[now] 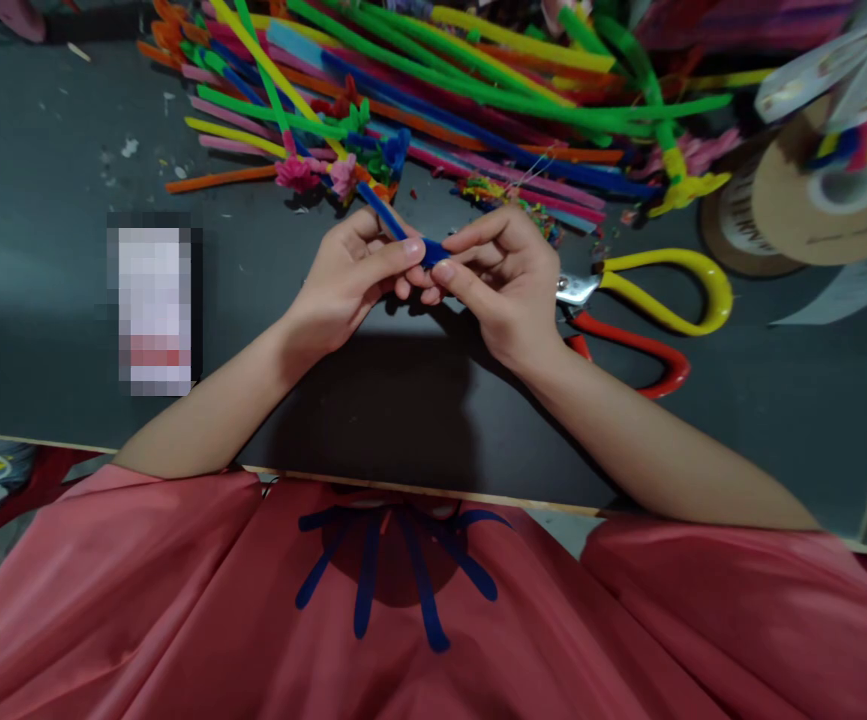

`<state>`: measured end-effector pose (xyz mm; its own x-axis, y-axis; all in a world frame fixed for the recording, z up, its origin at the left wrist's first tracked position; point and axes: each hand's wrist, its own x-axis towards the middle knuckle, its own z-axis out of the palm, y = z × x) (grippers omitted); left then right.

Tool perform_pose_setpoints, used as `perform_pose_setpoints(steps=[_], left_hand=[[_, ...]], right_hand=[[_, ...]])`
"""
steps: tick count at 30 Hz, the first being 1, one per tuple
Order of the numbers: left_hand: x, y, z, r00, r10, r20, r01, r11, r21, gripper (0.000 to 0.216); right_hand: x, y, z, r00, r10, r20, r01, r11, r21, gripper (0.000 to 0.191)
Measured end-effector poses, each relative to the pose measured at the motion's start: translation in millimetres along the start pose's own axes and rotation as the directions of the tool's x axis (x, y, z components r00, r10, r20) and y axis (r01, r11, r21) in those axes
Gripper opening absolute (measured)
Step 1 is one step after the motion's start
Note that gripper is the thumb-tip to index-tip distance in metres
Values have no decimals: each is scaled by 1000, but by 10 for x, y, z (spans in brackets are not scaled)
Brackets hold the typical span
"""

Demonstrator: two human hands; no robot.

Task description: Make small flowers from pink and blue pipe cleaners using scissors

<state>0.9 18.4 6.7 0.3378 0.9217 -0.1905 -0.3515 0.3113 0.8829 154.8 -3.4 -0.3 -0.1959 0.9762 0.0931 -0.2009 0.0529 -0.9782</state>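
Observation:
Above the middle of the dark table, a blue pipe cleaner is pinched between both hands, its long end slanting up and to the left. My left hand grips it between thumb and fingers. Close beside, my right hand holds the thicker, bunched end with thumb and forefinger; the other fingers are curled beneath. Just beyond the hands lie pink pipe-cleaner flowers and small coloured scraps. To the right of my right hand rest scissors with one yellow and one red handle; their blades are mostly hidden behind that hand.
A large pile of coloured pipe cleaners spreads across the back of the table. Ribbon spools stand at the right. A phone-like object, blurred out, lies at the left. Dark blue strips show on the red cloth in front.

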Motion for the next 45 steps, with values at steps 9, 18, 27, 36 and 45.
perform_pose_setpoints(steps=[9, 18, 27, 36, 45], left_hand=[[-12, 7, 9, 1000, 1, 19, -1, 1000, 8, 26], [-21, 13, -23, 999, 42, -1, -42, 999, 29, 19], [-7, -14, -33, 975, 212, -63, -200, 967, 157, 17], [-58, 12, -27, 945, 323, -44, -291, 897, 332, 19], [-157, 56, 45, 922, 382, -61, -324, 849, 417, 13]], right_hand=[[11, 10, -2, 992, -90, -91, 92, 995, 22, 14], [41, 59, -36, 990, -87, -112, 86, 996, -14, 20], [69, 111, -66, 995, -27, -91, 32, 998, 53, 21], [72, 37, -38, 997, 55, -62, -47, 991, 121, 25], [87, 0, -44, 983, 184, 27, -186, 961, 205, 32]])
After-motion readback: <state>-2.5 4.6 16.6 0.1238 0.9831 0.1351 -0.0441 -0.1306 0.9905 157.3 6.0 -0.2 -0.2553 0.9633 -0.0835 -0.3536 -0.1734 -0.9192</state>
